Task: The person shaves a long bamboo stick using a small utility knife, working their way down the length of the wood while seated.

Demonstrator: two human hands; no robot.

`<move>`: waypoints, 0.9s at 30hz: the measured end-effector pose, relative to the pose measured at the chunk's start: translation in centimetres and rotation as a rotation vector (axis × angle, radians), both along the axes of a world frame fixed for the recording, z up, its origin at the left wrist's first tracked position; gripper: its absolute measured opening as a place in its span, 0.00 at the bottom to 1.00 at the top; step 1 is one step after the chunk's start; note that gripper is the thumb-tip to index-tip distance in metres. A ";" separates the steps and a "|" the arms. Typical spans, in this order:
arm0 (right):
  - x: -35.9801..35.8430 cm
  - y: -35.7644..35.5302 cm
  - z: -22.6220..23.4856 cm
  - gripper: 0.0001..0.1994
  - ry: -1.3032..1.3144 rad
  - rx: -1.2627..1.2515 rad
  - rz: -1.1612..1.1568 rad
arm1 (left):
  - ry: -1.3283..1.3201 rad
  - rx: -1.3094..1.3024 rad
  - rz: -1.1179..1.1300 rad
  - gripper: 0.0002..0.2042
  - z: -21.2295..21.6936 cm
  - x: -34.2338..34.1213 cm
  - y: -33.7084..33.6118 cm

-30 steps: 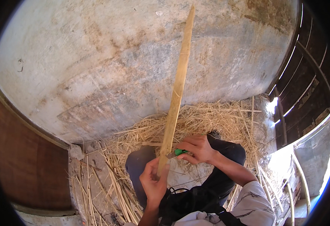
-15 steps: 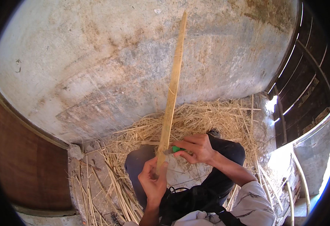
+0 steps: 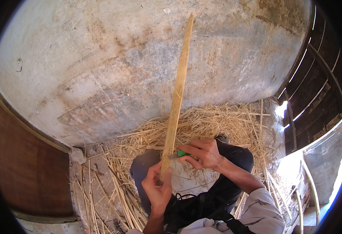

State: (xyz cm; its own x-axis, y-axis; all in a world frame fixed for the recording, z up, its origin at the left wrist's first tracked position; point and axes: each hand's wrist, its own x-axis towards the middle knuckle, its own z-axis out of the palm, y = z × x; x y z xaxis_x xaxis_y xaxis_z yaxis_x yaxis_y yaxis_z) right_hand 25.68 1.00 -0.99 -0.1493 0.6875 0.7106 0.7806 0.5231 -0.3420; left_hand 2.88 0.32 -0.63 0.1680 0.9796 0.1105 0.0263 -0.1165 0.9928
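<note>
A: Start at the fingers. What are they doing?

B: The left hand point(image 3: 158, 190) is wrapped shut around the near end of a long pale wooden stick point(image 3: 176, 102), thumb pressed along it. The right hand point(image 3: 203, 153) is curled closed on a small green-handled tool point(image 3: 181, 153) — likely a knife — with its tip laid against the stick just above the left hand's grip.

A: So which step is this?

B: I'd judge it shaving or trimming the stick near its lower end. The next move probably calls for a firm left grip while the tool is drawn along the grain, kept clear of the left thumb.

A: And the stick itself?

B: Straight, flat-sided, yellowish, tapering to a point — it runs from the lap up and away toward the far grey wall point(image 3: 139, 66), leaning slightly right. There's a faint nick midway along.

A: Around it?

B: Dry straw point(image 3: 217, 121) heaped on the ground beyond the knees, more strewn at the near left, and a brown panel point(image 3: 26, 163) on the left.
</note>
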 end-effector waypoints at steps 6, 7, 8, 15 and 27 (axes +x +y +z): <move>-0.1 0.0 0.5 0.20 -0.018 0.035 -0.019 | 0.026 0.016 0.008 0.14 0.9 0.0 -0.1; -0.2 0.1 0.5 0.21 -0.020 0.048 -0.024 | 0.021 0.015 0.006 0.14 0.8 0.0 -0.1; -0.2 0.1 0.4 0.21 -0.013 0.055 -0.022 | 0.017 0.014 0.003 0.14 0.7 -0.1 -0.1; -0.1 -0.2 0.9 0.18 -0.056 -0.005 -0.039 | -0.011 0.040 0.012 0.14 0.0 -0.1 -0.1; 5.3 2.3 0.3 0.15 0.432 -0.019 -0.316 | -0.069 -0.080 -0.090 0.13 -1.9 -1.4 -1.7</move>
State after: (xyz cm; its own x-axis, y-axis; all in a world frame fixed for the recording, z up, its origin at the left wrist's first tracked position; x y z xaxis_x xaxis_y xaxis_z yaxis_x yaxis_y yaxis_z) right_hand 31.03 3.33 -0.73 0.3703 0.6651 0.6485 0.6850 0.2759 -0.6742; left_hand 1.51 -1.34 -2.49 0.2501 0.9671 0.0473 -0.0493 -0.0361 0.9981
